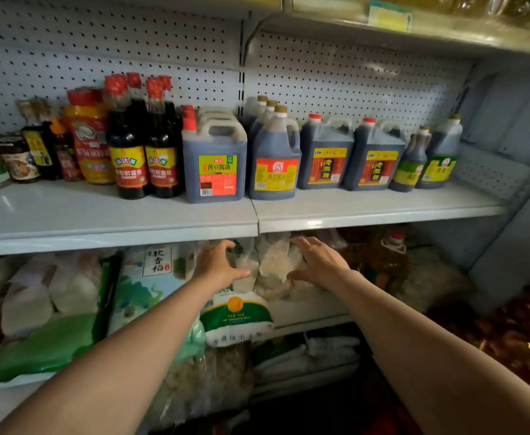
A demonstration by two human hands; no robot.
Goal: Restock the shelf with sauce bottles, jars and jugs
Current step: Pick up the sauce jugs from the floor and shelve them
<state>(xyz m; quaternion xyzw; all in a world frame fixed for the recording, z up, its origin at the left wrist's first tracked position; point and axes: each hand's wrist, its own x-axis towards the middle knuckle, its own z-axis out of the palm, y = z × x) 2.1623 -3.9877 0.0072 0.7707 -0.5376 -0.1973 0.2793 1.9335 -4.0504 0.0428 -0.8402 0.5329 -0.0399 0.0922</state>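
A grey shelf [116,215] carries dark sauce along its back. From the left stand small jars [19,158], a yellow bottle [89,139], tall red-capped bottles [146,146], square jugs [215,161], a round-shouldered jug [276,158], two red-labelled jugs [350,155] and green-labelled bottles [427,158]. Both my hands hover below this shelf's front edge, in front of clear bags [273,262]. My left hand [218,263] and my right hand [317,262] have spread, relaxed fingers and hold nothing.
The lower shelf is packed with rice bags [150,277], a green-banded sack [235,315] and a yellow oil jug [389,255]. Another shelf [414,29] hangs overhead. A grey side panel [515,215] closes the right. The front strip of the sauce shelf is bare.
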